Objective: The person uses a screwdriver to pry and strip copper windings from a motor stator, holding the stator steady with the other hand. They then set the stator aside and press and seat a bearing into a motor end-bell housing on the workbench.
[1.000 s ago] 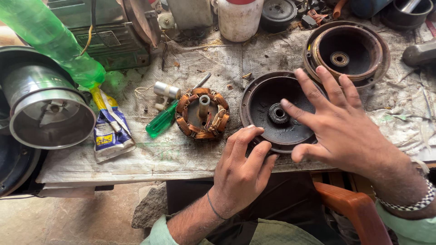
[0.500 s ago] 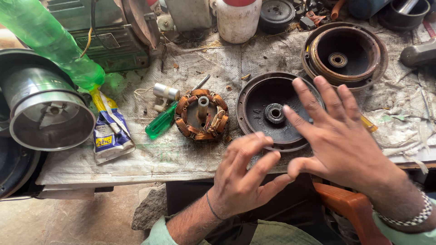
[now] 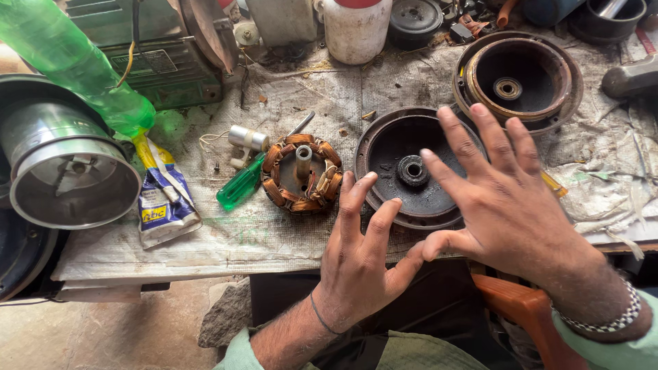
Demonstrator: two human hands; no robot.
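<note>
My left hand (image 3: 360, 257) hovers over the front edge of the bench, fingers spread, holding nothing. My right hand (image 3: 504, 195) is raised with its fingers apart above the right side of a dark round motor housing (image 3: 397, 154) with a bearing at its centre. Neither hand touches the housing. Left of the housing lies a stator with copper windings (image 3: 301, 171), and a green-handled screwdriver (image 3: 240, 186) lies beside it. A second round housing with a brass-coloured ring (image 3: 517, 79) sits behind my right hand.
A shiny metal cup-shaped part (image 3: 65, 171) stands at the left, with a green plastic bottle (image 3: 75, 58) above it and a blue-yellow pouch (image 3: 161, 202) alongside. A small silver capacitor (image 3: 247, 139), a white jar (image 3: 355, 27) and a grey machine (image 3: 161, 51) sit further back. Dirty cloth (image 3: 226, 236) covers the bench.
Both hands have lifted off the dark housing's front rim and their fingers have spread wider. The housing stays where it was.
</note>
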